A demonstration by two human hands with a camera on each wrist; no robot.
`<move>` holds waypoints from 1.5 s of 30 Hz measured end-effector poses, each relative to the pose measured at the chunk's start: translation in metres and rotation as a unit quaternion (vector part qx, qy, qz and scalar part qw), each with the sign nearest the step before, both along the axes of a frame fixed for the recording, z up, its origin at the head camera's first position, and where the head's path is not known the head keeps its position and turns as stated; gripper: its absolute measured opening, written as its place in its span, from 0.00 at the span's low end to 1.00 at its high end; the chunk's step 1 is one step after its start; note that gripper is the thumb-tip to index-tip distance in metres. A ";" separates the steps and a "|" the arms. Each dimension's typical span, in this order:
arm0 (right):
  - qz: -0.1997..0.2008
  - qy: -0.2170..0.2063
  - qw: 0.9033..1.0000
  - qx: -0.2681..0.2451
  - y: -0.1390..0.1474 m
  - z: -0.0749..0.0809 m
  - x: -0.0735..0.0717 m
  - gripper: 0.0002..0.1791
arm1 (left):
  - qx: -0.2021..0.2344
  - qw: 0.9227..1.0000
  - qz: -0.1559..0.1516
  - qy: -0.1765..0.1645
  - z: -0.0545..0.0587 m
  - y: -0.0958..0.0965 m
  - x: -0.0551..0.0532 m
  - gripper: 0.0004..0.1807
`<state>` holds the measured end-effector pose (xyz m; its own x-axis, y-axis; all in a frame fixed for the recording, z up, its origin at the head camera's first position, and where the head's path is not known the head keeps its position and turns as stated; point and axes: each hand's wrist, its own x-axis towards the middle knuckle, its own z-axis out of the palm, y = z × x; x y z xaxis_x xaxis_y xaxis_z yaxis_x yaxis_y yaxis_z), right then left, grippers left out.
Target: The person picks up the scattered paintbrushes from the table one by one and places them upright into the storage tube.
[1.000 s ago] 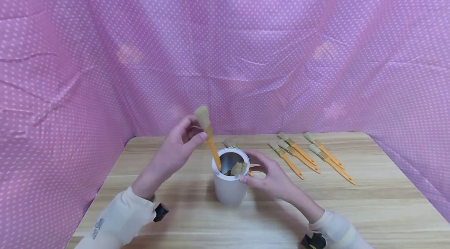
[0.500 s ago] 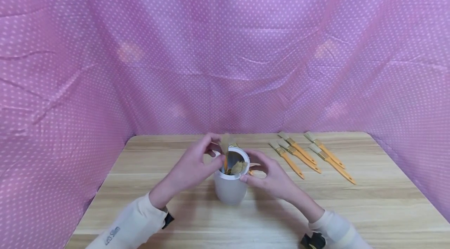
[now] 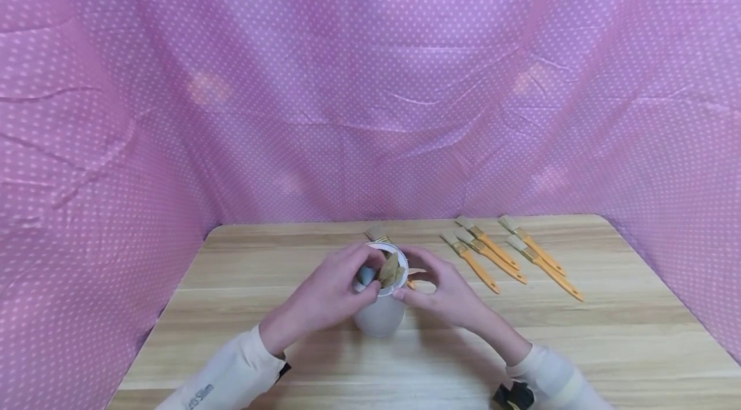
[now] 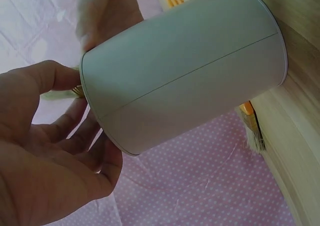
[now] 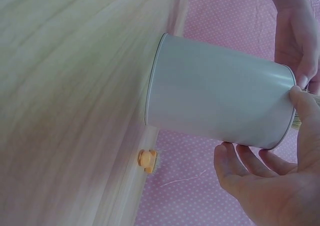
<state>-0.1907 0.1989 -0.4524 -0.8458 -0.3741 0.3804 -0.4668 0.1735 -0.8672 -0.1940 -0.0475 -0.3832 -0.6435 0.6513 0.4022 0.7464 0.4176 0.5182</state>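
Note:
A white cylindrical can (image 3: 379, 318) stands upright on the wooden table, its mouth facing up. My right hand (image 3: 442, 288) holds it at the right side, thumb on the near rim and fingers around the far side. At the mouth, my left hand (image 3: 327, 291) pinches a paintbrush (image 4: 77, 91) near its metal ferrule, between thumb and index finger. That brush is bristles up with its handle down inside the can, hidden by the wall. Light bristles (image 3: 390, 270) of brushes in the can show above the rim beside the left fingertips.
One paintbrush (image 3: 376, 233) lies behind the can, partly hidden by it. Several more orange-handled paintbrushes (image 3: 483, 255) lie at the right rear of the wooden table (image 3: 260, 262). Pink dotted cloth (image 3: 370, 107) hangs along the back and both sides.
My left hand has moved right and down to the can's mouth, lowering the paintbrush handle first into it. The right hand and the can have stayed in place.

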 end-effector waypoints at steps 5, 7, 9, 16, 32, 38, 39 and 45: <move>-0.006 0.002 1.000 0.008 0.000 0.002 0.001 0.40 | -0.024 0.999 0.018 0.022 -0.001 0.000 0.000 0.17; -0.007 0.007 1.000 0.010 0.001 0.002 0.001 0.40 | -0.036 0.998 0.026 0.032 -0.001 0.001 0.001 0.19; -0.007 0.012 1.000 0.010 0.001 0.002 0.001 0.40 | -0.045 0.998 0.032 0.041 -0.001 0.001 0.001 0.20; -0.014 0.010 1.000 0.014 0.003 0.003 0.001 0.41 | -0.020 0.999 0.043 0.026 -0.007 0.000 0.002 0.30; -0.039 0.023 0.996 0.073 0.028 0.004 0.006 0.38 | 0.076 0.976 0.074 -0.191 -0.047 -0.014 -0.018 0.51; -0.094 0.030 0.988 0.121 0.046 0.003 0.007 0.34 | 0.090 0.972 0.070 -0.205 -0.053 -0.015 -0.017 0.50; -0.107 0.032 0.985 0.134 0.049 0.004 0.007 0.34 | 0.093 0.972 0.066 -0.207 -0.053 -0.016 -0.017 0.50; -0.170 0.037 0.966 0.189 0.074 0.001 0.001 0.27 | 0.106 0.970 0.055 -0.213 -0.054 -0.013 -0.019 0.49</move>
